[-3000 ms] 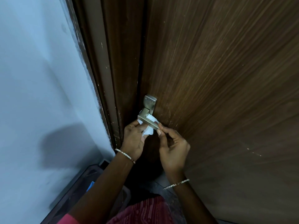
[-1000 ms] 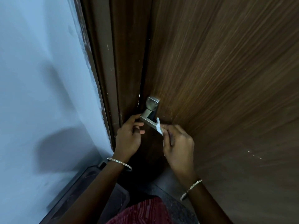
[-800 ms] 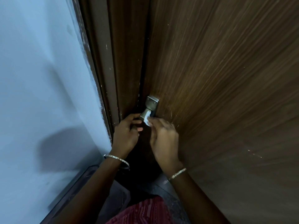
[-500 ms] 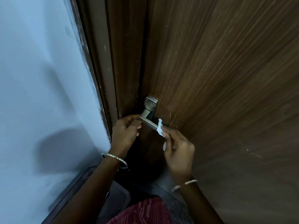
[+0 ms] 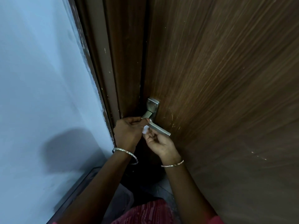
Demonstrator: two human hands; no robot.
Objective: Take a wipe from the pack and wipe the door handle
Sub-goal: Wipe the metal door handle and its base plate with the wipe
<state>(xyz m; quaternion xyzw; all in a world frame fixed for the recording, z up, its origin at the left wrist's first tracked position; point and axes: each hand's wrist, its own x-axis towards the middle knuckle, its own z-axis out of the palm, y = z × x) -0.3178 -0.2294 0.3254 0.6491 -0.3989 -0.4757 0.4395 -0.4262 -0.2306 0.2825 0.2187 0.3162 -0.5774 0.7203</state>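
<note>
Holding the small white wipe (image 5: 145,130) in its curled fingers, the right hand (image 5: 159,142) pressed it up under the door handle (image 5: 160,129). The left hand (image 5: 127,132) pinched the door handle near its bend.

Pale blue-white wall (image 5: 40,78) stood left, soft shadow (image 5: 68,149) low on it. Dark brown frame (image 5: 113,62) ran beside wall, edge paint chipped. Scratched wood-grain door (image 5: 226,78) filled right. Grey floor (image 5: 162,189) lay below. Light was dim.
</note>
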